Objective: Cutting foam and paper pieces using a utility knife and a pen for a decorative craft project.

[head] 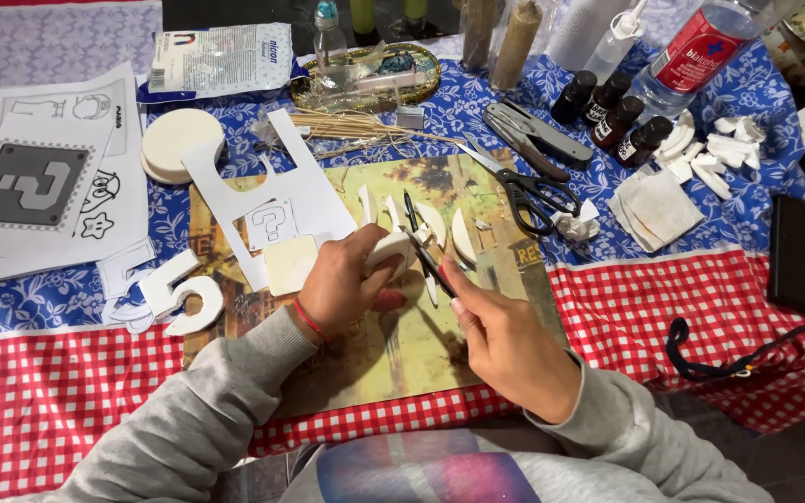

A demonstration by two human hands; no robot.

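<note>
Grey sweatshirt sleeves (188, 428) reach up from the bottom edge toward a painted street-scene board (402, 345) lying on a tablecloth (663, 317) of red checks and blue flowers. At the board's centre, the left hand (342, 289) is clamped around a small white foam piece (391, 251), pressing it against the board. Just to its right, at about four o'clock, the right hand (505, 340) is closed on a slim black craft knife (426, 251), whose tip touches the foam piece. Curved white foam offcuts (463, 235) lie just beyond the blade at twelve o'clock. Black-handled scissors (533, 196) rest at two o'clock of the hands. A white foam numeral five (184, 298) sits at nine o'clock, and printed paper templates (39, 177) lie at ten o'clock. Dark small bottles (617, 116) stand at one o'clock.
</note>
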